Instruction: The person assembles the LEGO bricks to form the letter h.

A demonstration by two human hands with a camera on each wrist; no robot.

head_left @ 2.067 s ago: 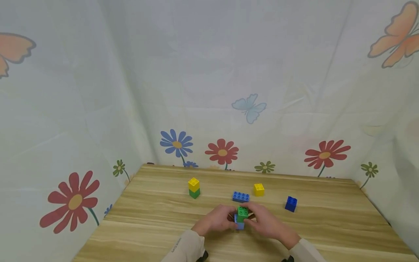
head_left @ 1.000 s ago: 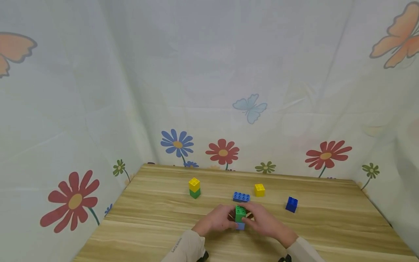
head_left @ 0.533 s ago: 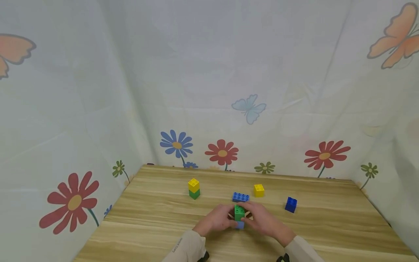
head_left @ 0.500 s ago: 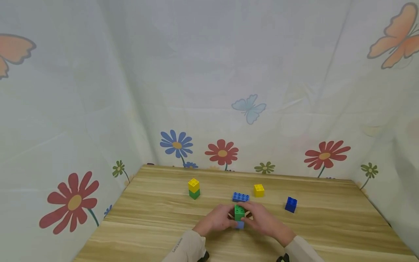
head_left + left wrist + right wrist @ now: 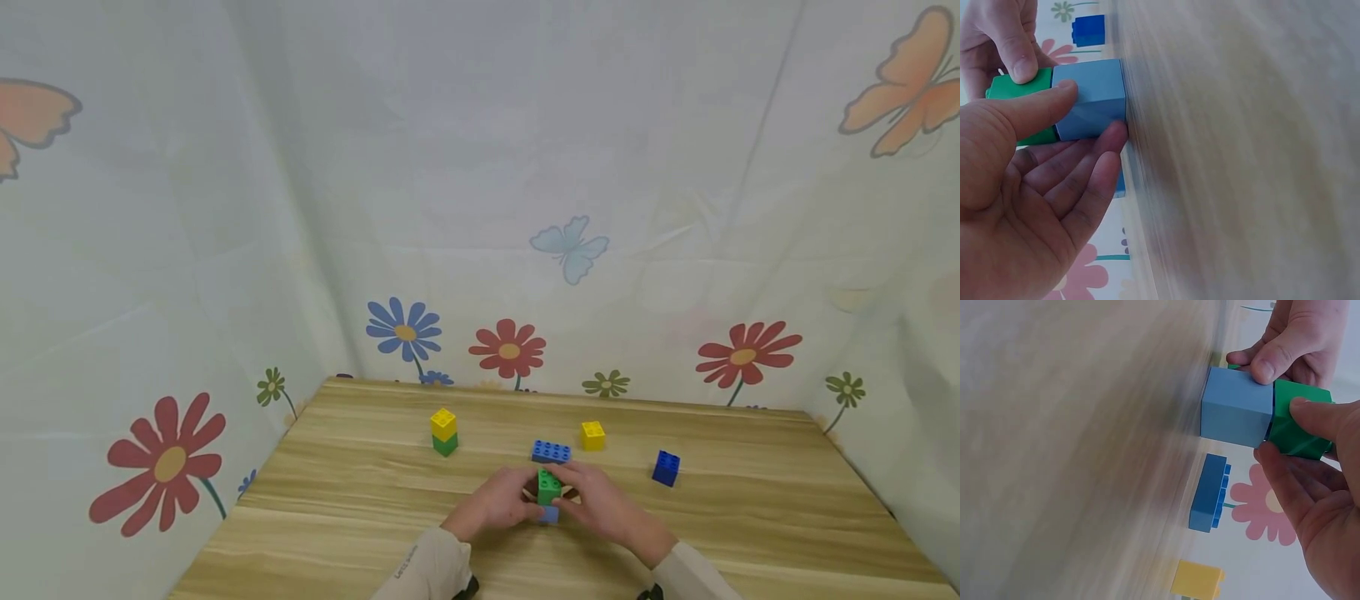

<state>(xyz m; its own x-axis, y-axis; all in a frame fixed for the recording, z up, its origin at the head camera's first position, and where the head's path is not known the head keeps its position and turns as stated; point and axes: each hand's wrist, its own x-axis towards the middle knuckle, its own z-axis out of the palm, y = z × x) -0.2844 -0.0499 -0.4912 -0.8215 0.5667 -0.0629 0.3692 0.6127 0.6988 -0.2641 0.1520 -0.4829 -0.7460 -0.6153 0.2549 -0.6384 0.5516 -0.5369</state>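
A green toy building brick [image 5: 549, 485] with studs on top sits on a light blue brick [image 5: 549, 514], their sides lined up in the head view. My left hand [image 5: 501, 500] holds the light blue brick, thumb near its upper edge and fingertips low on the opposite side. From the other side my right hand [image 5: 603, 504] pinches the green brick [image 5: 1300, 419] between thumb and fingers. In the right wrist view a thin dark line shows between the green brick and the light blue brick [image 5: 1236, 406], whose base is close against the wooden table [image 5: 1085, 425].
Just beyond the hands lies a long blue brick [image 5: 551, 452]. A yellow brick [image 5: 592, 436] is behind it to the right, and a dark blue brick [image 5: 666, 468] farther right. At the back left, a yellow brick [image 5: 444, 424] stands on a green one [image 5: 446, 444]. A flower-printed cloth [image 5: 637, 317] hangs behind the table.
Two seconds ago the green brick sat askew, to the right over the light blue one; it has shifted left and lines up with it. Both hands have hardly moved.
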